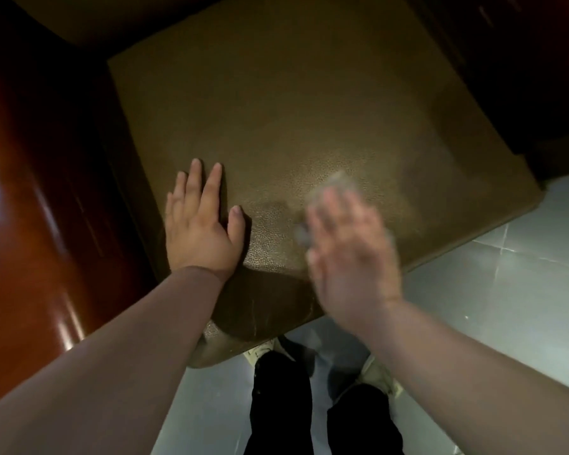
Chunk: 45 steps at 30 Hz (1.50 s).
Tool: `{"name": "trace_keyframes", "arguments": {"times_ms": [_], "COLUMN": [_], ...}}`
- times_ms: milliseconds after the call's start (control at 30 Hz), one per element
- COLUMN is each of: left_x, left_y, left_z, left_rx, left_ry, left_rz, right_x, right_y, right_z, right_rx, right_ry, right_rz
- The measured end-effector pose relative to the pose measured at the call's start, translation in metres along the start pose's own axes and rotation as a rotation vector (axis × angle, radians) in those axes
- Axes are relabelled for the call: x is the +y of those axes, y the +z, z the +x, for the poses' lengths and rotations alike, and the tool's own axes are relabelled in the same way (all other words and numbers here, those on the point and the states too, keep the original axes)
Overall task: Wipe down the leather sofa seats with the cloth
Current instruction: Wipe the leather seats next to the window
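A brown leather seat cushion fills the middle of the head view. My left hand lies flat on its near left part with straight fingers. My right hand, blurred by motion, presses flat on a pale grey cloth near the cushion's front edge. Only the cloth's far edge and a bit at the left of the hand show; the rest is hidden under the palm.
A glossy red-brown wooden armrest runs along the left. Dark wood frame borders the right. Grey tiled floor lies at the right and below, where my dark trouser legs and pale shoes stand.
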<state>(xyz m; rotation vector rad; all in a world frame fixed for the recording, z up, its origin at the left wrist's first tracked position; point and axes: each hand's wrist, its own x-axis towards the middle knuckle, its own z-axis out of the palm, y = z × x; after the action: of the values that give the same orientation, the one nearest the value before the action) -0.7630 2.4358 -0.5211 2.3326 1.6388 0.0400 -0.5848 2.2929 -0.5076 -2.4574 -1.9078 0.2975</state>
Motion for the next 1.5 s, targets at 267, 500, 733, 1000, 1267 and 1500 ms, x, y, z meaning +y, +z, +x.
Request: {"name": "trace_keyframes", "arguments": {"times_ms": [267,500,733,1000,1267,1500], "left_x": [-0.013,-0.012,-0.016,-0.068,-0.120,-0.121], "left_y": [0.009,-0.002,-0.052,-0.155,-0.154,-0.154], "left_z": [-0.040,-0.041,-0.032,-0.036,-0.046,-0.049], "left_rx": [0.009,-0.086,-0.231,-0.015,0.080,0.093], "left_ry": [-0.169,-0.181,-0.282,0.082,0.078,0.076], "left_rz": [-0.110,-0.173,-0.313,0.162,0.085,0.075], "right_x": [0.041,-0.047,0.041,-0.110,-0.118,-0.132], "right_y": [-0.019,-0.005,-0.041,-0.044,-0.039,-0.024], "right_z": [0.068,0.043,0.099,0.087,0.174,0.099], "right_rx": [-0.041,-0.158,-0.091,-0.496,-0.247,-0.485], "right_ry": [-0.064,-0.506,-0.020,-0.703,-0.228,-1.117], "right_rz": [-0.031,-0.051,-0.046,-0.082,-0.083,-0.128]}}
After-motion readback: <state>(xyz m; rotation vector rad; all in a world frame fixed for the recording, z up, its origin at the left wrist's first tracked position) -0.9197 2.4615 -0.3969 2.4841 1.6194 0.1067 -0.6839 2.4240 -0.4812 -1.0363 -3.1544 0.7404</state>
